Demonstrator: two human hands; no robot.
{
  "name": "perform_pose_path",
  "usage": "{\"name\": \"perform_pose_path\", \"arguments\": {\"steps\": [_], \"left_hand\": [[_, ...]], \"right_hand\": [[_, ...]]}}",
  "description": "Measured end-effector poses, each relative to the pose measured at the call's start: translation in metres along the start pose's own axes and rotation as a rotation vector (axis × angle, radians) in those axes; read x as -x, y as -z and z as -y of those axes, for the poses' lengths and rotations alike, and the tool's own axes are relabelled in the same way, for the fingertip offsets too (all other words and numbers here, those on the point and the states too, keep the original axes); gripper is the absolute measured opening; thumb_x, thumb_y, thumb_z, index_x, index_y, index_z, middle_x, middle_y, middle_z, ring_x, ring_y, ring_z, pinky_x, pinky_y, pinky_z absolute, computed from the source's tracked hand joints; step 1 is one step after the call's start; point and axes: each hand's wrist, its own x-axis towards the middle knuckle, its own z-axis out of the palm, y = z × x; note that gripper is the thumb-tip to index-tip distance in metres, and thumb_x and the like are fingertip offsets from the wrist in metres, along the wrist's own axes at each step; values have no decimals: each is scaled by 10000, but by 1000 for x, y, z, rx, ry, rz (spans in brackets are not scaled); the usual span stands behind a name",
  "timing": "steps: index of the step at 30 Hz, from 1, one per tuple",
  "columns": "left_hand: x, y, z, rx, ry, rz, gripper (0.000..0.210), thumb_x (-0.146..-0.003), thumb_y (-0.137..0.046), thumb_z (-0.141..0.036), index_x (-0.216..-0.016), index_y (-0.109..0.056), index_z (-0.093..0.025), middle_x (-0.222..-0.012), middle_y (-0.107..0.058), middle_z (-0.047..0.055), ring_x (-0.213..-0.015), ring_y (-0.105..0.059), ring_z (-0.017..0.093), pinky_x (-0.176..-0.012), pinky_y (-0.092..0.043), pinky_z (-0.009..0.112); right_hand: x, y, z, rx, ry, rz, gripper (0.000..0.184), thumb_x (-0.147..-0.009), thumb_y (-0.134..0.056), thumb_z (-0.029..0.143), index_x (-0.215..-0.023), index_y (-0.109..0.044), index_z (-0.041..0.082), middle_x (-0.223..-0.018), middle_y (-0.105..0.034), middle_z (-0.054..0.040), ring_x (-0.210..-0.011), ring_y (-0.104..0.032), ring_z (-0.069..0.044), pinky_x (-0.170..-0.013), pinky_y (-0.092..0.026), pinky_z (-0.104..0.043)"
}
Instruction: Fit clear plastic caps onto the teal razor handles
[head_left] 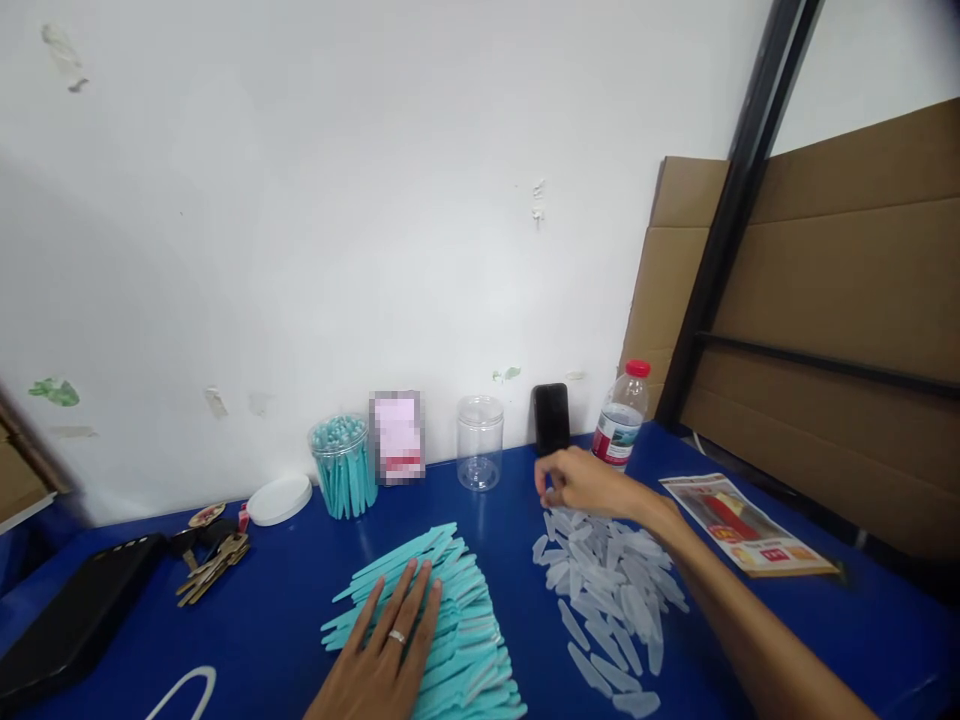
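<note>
Translucent, flat plastic covers (607,572) lie heaped on the blue bench (277,610) just nearside of the right hand (576,481) — grip curled, contents hidden; left hand (388,640) flat, fingers parted, on slanting turquoise plastic sticks (472,640).

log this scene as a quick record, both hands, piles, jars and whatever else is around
left hand: the left hand lies flat on the turquoise sticks, ring on one finger
right hand: the right hand, fingers curled, at the far edge of the translucent pieces; whether it holds one is unclear
jars: filled jar packed with turquoise sticks; clear jar to its right
left side: white lid, keys
right side: red-capped bottle, printed packet
surface: blue table
</note>
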Motion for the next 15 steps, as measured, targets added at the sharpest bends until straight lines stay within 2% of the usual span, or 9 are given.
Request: {"name": "perform_pose_path", "arguments": {"steps": [2,5,6,11,13,15], "left_hand": [[-1,5,0,5,22,33,982,-1005,-437,-741,-1706,-110,-136,-1640,-478,162,-1490,-454,370,-1253,-233,537],[-6,20,3,54,-37,92,1072,-949,-488,-812,-1703,-136,-136,-1660,-443,172,-1475,-483,367,-1189,-404,490],[-7,25,5,96,-3,109,1048,-959,-519,-780,-1705,-137,-150,-1666,-437,162,-1478,-485,355,-1178,-437,475],[-10,41,18,299,309,91,612,-1085,-509,-447,-1646,-324,-284,-1616,-509,91,-1487,-481,283,-1153,-515,444],[-10,46,24,353,304,103,552,-1070,-545,-422,-1586,-408,-281,-1585,-527,99,-1470,-491,276,-1129,-541,438],[-10,53,27,408,173,117,564,-1014,-634,-404,-1529,-466,-249,-1534,-566,123,-1433,-523,288,-1099,-566,432]], "right_hand": [[6,-7,-3,92,22,75,224,-1002,-707,360,-1100,-716,159,-1087,-737,-54,-938,-716,-213,-856,-604,-420],[12,-19,-3,171,53,113,139,-905,-795,305,-971,-748,192,-902,-729,-19,-935,-691,-231,-929,-537,-445],[12,-23,-3,187,58,112,109,-874,-808,275,-945,-756,211,-848,-720,-12,-930,-683,-238,-945,-511,-442],[9,-36,-3,238,68,101,61,-871,-748,276,-925,-748,249,-797,-720,-24,-832,-675,-243,-836,-466,-363],[6,-42,-3,258,71,97,41,-876,-738,266,-912,-734,247,-794,-730,-25,-816,-680,-245,-789,-451,-337],[4,-48,-2,281,60,74,27,-900,-708,240,-876,-716,232,-783,-737,-31,-786,-683,-241,-767,-436,-326]]}}
